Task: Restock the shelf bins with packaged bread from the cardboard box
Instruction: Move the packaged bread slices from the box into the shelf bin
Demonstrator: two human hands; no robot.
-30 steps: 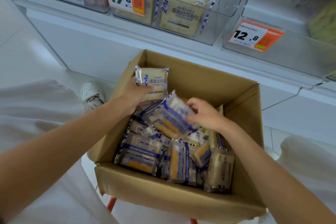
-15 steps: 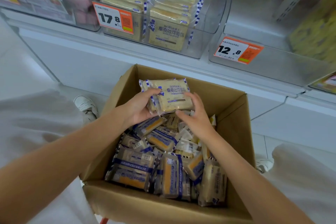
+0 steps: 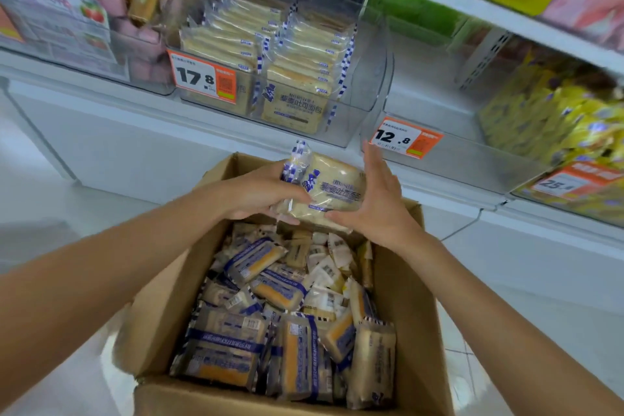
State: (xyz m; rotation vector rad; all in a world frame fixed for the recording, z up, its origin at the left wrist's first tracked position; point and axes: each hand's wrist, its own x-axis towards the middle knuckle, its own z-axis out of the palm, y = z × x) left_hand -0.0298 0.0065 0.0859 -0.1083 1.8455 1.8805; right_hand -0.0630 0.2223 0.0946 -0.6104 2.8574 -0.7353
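A bread packet (image 3: 332, 191), pale with blue print and a blue-and-white striped seam, is held in the air above the far end of the cardboard box (image 3: 417, 284), just below the front edge of the shelf. The left hand (image 3: 260, 192) grips the packet's left end, fingers curled under it and thumb over the top. The right hand (image 3: 378, 203) lies flat against its right side, fingers straight and pointing to the far side, thumb stretched along the packet's near edge; it presses rather than clasps. Whether a second packet sits under the top one I cannot tell. Below the hands the box stands open, with loose packets (image 3: 280, 314) of the same blue-banded kind heaped in it, some flat, some on edge. Far of the box, on the white shelf, a clear shelf bin (image 3: 363, 101) holds two rows of stacked packets (image 3: 290, 54) of the same bread, and an orange price tag (image 3: 202, 76) reading 17.8 hangs on its front left. Just right of it a second clear bin (image 3: 466, 162) carries a tag (image 3: 403, 138) reading 12.8. Farther right lie yellow packets (image 3: 553, 111) behind a blurred orange tag (image 3: 574, 181). At the far left are pink strawberry-printed packs (image 3: 67, 3), also blurred
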